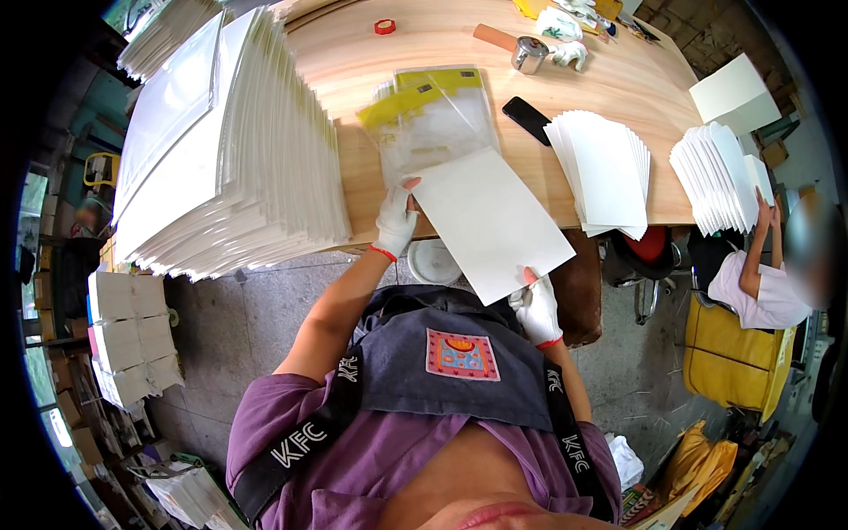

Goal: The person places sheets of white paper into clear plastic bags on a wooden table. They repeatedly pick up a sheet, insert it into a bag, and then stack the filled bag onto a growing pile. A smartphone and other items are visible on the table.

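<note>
Gloved left hand (394, 221) pinches one white sheet (490, 221) at its upper corner; gloved right hand (536, 306) grips its lower edge, fingers closed; sheet overhangs the wooden table (371, 62); two clear bags (433, 115) lie behind it.

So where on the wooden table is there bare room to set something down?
The widest bare patch of the table lies between the red tape ring and the clear yellow-topped bags. A narrower strip runs between the black phone and the metal cup. The left is crowded by the tall white sheet stack, the right by fanned card piles.
</note>
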Demonstrator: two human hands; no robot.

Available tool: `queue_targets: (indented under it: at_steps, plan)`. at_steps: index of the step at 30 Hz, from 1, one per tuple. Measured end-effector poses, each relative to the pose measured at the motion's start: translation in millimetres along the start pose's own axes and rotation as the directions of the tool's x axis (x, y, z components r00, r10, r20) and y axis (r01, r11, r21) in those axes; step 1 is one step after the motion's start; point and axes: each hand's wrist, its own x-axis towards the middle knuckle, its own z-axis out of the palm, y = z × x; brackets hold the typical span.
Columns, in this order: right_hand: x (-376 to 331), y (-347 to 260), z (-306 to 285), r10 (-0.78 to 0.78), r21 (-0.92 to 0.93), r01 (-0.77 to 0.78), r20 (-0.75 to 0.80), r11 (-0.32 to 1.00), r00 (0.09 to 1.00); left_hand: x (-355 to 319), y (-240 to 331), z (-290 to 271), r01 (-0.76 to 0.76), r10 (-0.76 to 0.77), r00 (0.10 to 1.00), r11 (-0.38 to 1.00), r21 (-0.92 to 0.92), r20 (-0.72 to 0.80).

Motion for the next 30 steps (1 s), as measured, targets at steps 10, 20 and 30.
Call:
queue_targets:
  at_steps: [10,20,30]
  plan:
    - [-15.1,3.3,12.9,0.030,-0.148,-0.006,0.156,0.989,0.987,-40.5,-33.7,70.1,0.458,-0.572,0.710,-0.067,-0.886,0.410]
    - [17.8,45.2,17.7,0.241,-0.130,-0.230,0.072,0.964,0.968,-106.5,-1.4,61.0,0.681,-0.501,0.591,-0.109,-0.724,0.632]
    - [98.6,83.8,25.9,0.379,0.158,-0.438,0.300,0.885,0.875,-96.2,-1.6,44.5,0.803,-0.422,0.589,0.205,-0.560,0.689]
